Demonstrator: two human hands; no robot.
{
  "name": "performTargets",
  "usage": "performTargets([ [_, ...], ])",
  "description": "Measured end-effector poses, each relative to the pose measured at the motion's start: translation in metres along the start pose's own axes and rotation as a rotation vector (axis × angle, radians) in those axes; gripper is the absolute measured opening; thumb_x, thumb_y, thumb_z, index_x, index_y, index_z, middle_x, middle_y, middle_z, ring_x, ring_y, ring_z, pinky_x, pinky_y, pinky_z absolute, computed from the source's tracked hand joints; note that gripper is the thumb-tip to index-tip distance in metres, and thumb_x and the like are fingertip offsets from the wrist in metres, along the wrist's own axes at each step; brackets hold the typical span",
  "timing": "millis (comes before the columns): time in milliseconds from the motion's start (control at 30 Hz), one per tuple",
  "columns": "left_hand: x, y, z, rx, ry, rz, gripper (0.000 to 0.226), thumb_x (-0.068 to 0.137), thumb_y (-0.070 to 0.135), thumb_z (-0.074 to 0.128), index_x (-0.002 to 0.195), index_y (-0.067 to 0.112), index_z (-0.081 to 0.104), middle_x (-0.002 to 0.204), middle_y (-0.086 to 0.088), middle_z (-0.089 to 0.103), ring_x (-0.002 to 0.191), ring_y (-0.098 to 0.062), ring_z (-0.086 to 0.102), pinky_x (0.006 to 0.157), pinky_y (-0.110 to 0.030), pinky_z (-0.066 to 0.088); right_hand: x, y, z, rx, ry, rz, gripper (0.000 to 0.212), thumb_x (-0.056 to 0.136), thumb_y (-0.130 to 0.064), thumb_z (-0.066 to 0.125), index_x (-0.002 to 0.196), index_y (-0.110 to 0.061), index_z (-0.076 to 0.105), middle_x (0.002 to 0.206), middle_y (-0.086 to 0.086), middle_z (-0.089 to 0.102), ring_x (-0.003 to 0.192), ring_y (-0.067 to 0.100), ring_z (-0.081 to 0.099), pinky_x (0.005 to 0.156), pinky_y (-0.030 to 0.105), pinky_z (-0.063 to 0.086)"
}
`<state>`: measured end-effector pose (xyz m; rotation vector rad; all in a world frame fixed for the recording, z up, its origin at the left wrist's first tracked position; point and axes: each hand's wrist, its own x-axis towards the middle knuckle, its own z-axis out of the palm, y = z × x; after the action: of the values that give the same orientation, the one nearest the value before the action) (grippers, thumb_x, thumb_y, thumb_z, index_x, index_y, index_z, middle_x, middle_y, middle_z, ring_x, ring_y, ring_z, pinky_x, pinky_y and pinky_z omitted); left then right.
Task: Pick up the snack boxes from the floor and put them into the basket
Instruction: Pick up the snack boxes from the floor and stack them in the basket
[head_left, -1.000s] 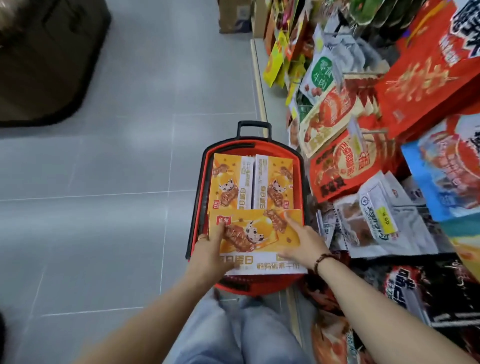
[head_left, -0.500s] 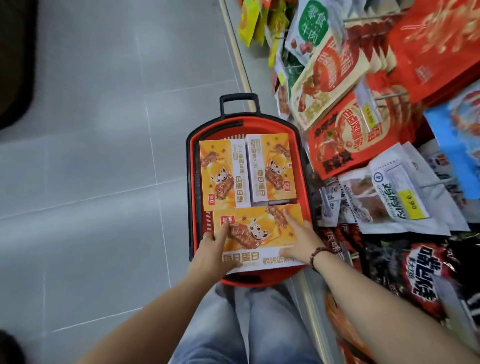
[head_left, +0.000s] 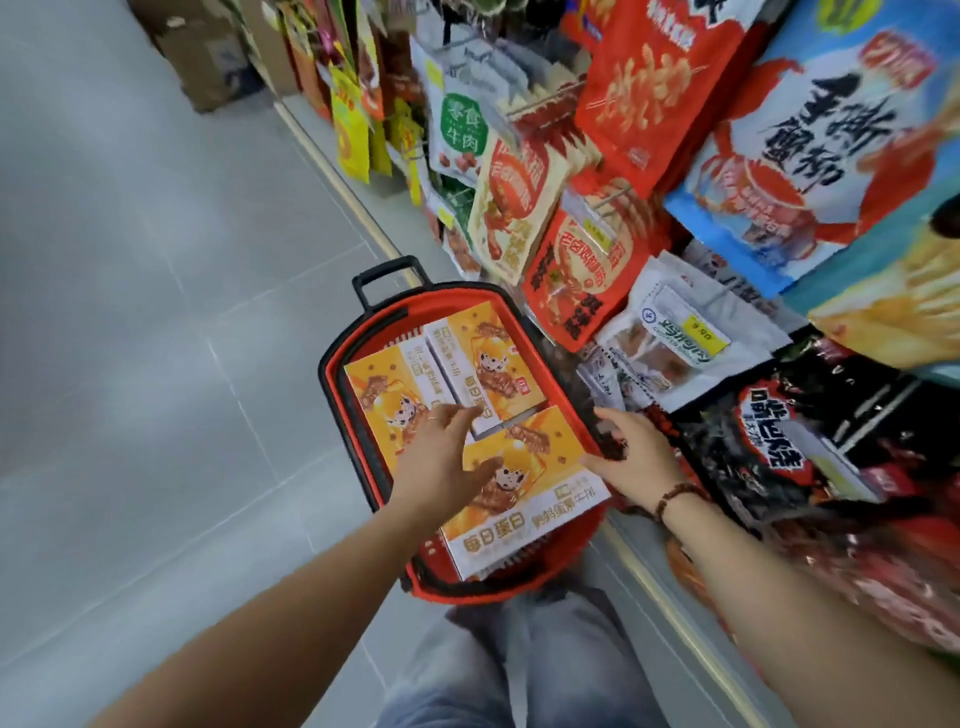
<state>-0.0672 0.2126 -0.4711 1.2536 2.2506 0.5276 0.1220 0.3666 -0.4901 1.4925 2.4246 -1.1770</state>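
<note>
Boxes all sit inside the red basket (head_left: 451, 304) at mid-frame: two far boxes (head_left: 488, 358) lie side by side along its length, and the near box (head_left: 524, 499) lies flat across its lower end, long axis running from lower left up to the right, crosswise to the other two.

Your left hand (head_left: 441, 457) hovers over the seam where the near box meets the far pair, fingers straight and relaxed, gripping nothing. Your right hand (head_left: 636, 457) is spread loose at the basket's right rim, thumb just beside the near box's right end; whether it touches the box is hard to tell. Both hands are apart and empty, with the near box between them and slightly below in the frame. The left is the nearer to its top face.

Half a second ago you had both hands on the near box, one at each end, setting it down. Now you have let go and the box rests by itself.

No box shows on the grey floor (head_left: 156, 312), so any next pick would lie out of view.
</note>
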Motion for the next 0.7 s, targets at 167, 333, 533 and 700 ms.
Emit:
performTargets([
  [167,0.021,0.061,-0.001,-0.086,-0.023,0.364,0.064,0.080,0.046,0.067,0.135,0.026,0.042,0.137,0.001,0.042,0.126,-0.019,0.040,0.101,-0.039,0.041,-0.061,0.016,-0.027,0.296,0.310,0.055,0.042,0.074,-0.026,0.078,0.111,-0.026,0.059,0.115,-0.005,0.058,0.107,0.011,0.054,0.096,0.031,0.046],
  [333,0.021,0.125,0.028,-0.102,-0.060,0.690,0.061,0.075,0.041,0.069,0.128,0.017,0.052,0.131,-0.004,0.049,0.125,-0.019,0.040,0.103,-0.030,0.034,-0.142,0.057,-0.050,0.431,0.568,0.143,0.040,0.075,-0.028,0.078,0.109,-0.034,0.057,0.118,-0.007,0.058,0.110,0.008,0.055,0.090,0.012,0.043],
  [533,-0.036,0.216,0.094,-0.208,-0.279,1.048,0.059,0.069,0.037,0.066,0.122,0.013,0.058,0.119,0.005,0.049,0.114,-0.009,0.043,0.102,-0.010,0.028,-0.272,0.111,-0.049,0.520,0.914,0.270,0.044,0.068,-0.015,0.081,0.104,-0.028,0.060,0.105,-0.004,0.062,0.093,-0.011,0.055,0.079,0.000,0.038],
  [700,-0.134,0.275,0.159,-0.245,-0.464,1.258,0.056,0.070,0.040,0.064,0.120,0.015,0.058,0.122,0.003,0.050,0.118,-0.011,0.043,0.104,-0.011,0.026,-0.416,0.149,-0.010,0.621,1.111,0.514,0.046,0.074,-0.007,0.078,0.110,-0.026,0.057,0.111,-0.004,0.059,0.100,0.009,0.056,0.083,0.015,0.041],
])
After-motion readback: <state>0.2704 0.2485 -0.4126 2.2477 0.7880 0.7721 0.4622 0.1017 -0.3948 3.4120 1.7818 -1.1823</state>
